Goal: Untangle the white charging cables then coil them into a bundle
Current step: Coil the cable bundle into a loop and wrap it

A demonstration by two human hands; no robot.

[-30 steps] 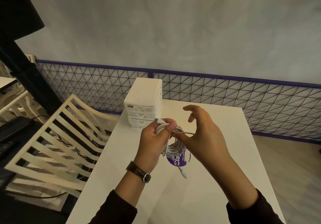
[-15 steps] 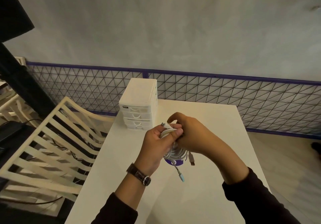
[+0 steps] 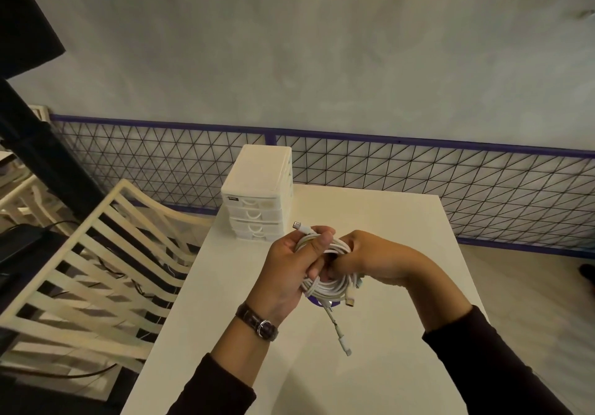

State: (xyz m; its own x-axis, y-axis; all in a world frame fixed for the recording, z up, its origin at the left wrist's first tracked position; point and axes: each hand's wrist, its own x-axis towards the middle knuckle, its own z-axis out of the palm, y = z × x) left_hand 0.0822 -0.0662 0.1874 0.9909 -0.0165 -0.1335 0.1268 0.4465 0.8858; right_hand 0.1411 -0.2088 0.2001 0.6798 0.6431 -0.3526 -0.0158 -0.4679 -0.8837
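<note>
A coil of white charging cables (image 3: 331,286) is held in the air above the white table (image 3: 386,221). My left hand (image 3: 289,273) grips the coil's left side, thumb pressed over the strands; one plug end (image 3: 301,227) sticks out above its fingers. My right hand (image 3: 376,260) is closed on the coil's right side, fingers tucked into the loop. One loose end with a plug (image 3: 343,343) dangles below the coil, and two more plugs (image 3: 352,294) hang at its lower right.
A small white drawer unit (image 3: 257,195) stands at the table's far left corner. A purple sticker (image 3: 317,302) peeks out under the coil. A cream slatted chair (image 3: 96,253) stands left of the table. A wire-mesh railing (image 3: 418,182) runs behind.
My right hand has gone from open fingers pinching a strand to closed on the coil's right side. The dangling plug end now hangs lower. The coil sits between both hands.
</note>
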